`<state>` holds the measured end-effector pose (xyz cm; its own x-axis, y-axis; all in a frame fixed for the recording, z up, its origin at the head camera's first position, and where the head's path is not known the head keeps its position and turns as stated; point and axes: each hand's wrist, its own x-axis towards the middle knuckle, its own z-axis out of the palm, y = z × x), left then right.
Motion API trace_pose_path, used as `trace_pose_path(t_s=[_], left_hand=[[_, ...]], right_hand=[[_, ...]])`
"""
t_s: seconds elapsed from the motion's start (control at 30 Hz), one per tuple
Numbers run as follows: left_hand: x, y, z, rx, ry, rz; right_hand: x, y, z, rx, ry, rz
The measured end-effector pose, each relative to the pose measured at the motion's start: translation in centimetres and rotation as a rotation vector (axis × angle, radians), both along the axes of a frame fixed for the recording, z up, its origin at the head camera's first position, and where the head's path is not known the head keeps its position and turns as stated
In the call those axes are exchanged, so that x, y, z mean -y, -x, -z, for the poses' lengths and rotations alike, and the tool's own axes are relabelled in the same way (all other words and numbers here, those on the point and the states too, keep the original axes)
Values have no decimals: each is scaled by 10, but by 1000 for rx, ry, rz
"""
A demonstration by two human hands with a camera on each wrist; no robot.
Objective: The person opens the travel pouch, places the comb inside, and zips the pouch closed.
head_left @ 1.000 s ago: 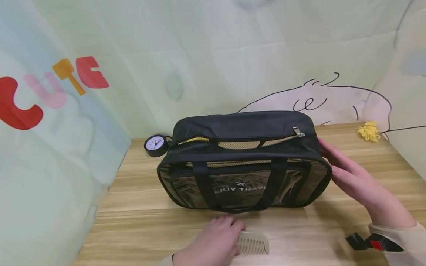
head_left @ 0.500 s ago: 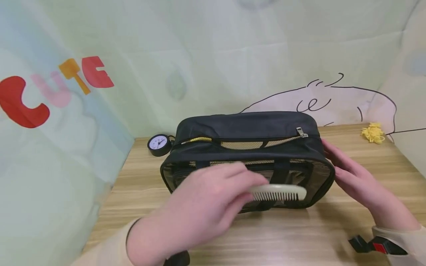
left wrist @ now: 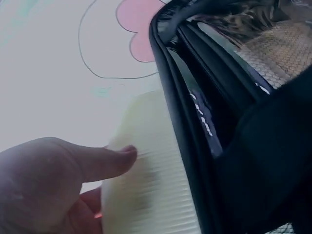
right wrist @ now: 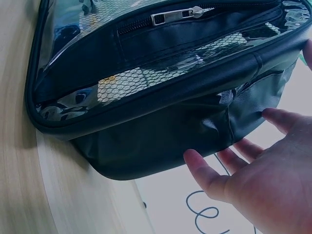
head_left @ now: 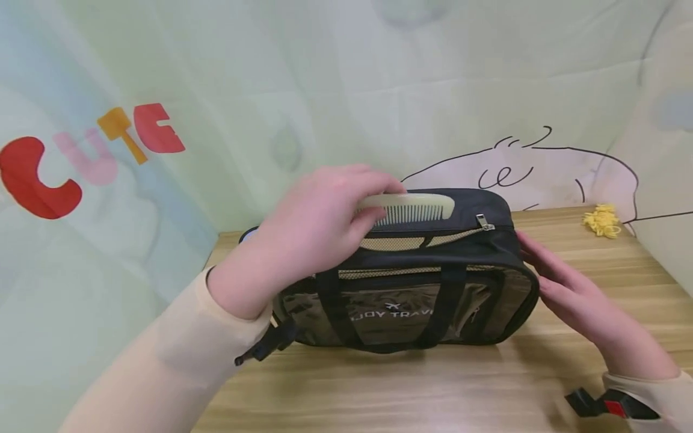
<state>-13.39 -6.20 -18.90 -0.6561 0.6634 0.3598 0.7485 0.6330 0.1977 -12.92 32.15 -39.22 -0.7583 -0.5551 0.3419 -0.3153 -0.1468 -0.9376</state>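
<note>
- Hanging cloth (head_left: 216, 114) lines the left and far sides, its left part bearing the coloured letters (head_left: 24, 180) CUTE.
- A pale sleeve (head_left: 168, 343) covers the left arm, with a black clasp (head_left: 267, 344) at the wrist.
- A round, dark-rimmed thing (head_left: 249, 234) on the far left peeks out from behind that arm, mostly hidden.
- The left hand (head_left: 319, 219) reaches over the bag's left part; its grip is closed in a pinch, thumb and fingers on one end of the comb.
- The pale comb (head_left: 417, 203) sticks out to the right above the bag's top, teeth towards the near side; whether it touches the bag I cannot tell.
- The black bag (head_left: 400, 260) stands mid-worktop, its top slit gaping and its handle hanging down the clear near face.
- A metal zip pull (head_left: 482, 222) sits at the slit's right end.
- The right hand (head_left: 574, 297) rests its fingertips on the bag's right end; its grip is loose, fingers apart, wrapped round nothing.
- A yellow tuft (head_left: 602, 221) lies far right on the wood-grained worktop (head_left: 411, 391).
</note>
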Motion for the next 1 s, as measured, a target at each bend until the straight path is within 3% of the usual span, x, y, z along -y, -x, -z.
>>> trace_pose_path(t_s=[0.13, 0.33, 0.5, 0.63, 0.83, 1.0], left_hand=[[-7, 14, 4, 30, 123, -30], [-17, 24, 16, 153, 302, -95], [-33, 29, 14, 210, 348, -102], [-62, 33, 11, 222, 424, -108], [-107, 41, 13, 359, 508, -128], [-118, 49, 18, 375, 507, -169]], right_hand=[[-2, -2, 0, -19, 27, -12], [-3, -3, -3, -1, -16, 16], [-2, -1, -5, -19, -3, -1], [-2, 0, -4, -21, -2, -12], [-1, -1, -4, 13, -36, 25], [3, -1, -8, 27, -55, 21]])
